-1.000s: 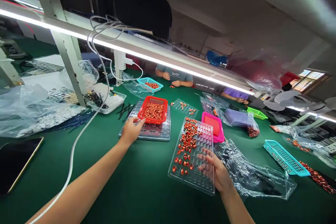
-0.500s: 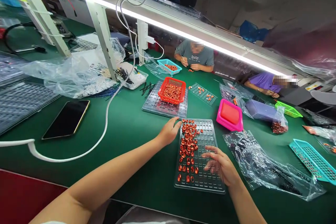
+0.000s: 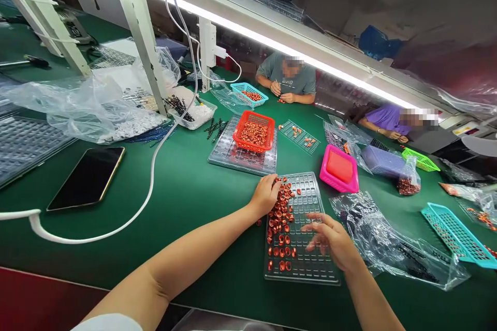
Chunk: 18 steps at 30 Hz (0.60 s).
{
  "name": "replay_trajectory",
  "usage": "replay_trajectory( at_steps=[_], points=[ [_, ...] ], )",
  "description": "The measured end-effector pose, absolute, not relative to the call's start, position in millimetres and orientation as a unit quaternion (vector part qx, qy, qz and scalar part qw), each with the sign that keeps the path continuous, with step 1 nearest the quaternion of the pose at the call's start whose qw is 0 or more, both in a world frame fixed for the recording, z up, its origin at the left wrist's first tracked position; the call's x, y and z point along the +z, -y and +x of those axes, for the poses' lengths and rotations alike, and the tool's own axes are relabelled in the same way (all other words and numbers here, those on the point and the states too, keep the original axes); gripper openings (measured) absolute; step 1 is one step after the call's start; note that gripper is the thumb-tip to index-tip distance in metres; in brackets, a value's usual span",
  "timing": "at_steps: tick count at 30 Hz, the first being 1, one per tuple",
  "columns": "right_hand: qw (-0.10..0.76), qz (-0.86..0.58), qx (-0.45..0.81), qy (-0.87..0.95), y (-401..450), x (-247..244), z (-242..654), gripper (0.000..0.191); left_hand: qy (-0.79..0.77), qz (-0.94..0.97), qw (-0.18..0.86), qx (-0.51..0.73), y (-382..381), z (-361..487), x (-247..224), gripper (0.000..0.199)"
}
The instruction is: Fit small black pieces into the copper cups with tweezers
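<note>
A clear plastic tray (image 3: 310, 253) with rows of small pockets lies before me. Shiny copper-coloured cup-like pieces (image 3: 285, 204) are heaped along its left side, with a few lower rows more spaced out. My left hand (image 3: 266, 195) is at the tray's upper left, fingers curled together over the pieces there; whatever lies between them is hidden. Over the right half of the tray hovers my right hand (image 3: 332, 240), fingers spread and slightly blurred, with nothing seen in it. One copper piece (image 3: 259, 222) is on the green table just left of the tray.
Beyond the tray, a red basket (image 3: 254, 132) of similar pieces stands on stacked trays (image 3: 221, 152). To the right are a pink basket (image 3: 339, 169), plastic bags (image 3: 373, 227) and a turquoise basket (image 3: 458, 232). A phone (image 3: 87, 178) and white cable (image 3: 151, 176) lie left. Two people sit opposite.
My left hand has moved right, from the tray's edge onto the pieces, and its fingers have curled. A piece now shows on the table beside the tray. My right hand stays spread.
</note>
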State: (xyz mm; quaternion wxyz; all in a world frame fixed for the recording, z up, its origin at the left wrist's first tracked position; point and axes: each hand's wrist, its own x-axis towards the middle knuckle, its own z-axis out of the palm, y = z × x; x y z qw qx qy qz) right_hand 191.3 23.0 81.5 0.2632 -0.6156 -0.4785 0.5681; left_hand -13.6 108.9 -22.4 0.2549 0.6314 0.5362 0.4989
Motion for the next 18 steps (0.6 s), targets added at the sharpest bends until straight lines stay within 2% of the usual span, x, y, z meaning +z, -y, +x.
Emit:
replay_trajectory(
  at_steps=[18],
  points=[
    [0.170,-0.655,0.502,0.539,-47,123,187,0.042,-0.547,0.629,0.236,0.499,-107,-18,-19,0.028]
  ],
)
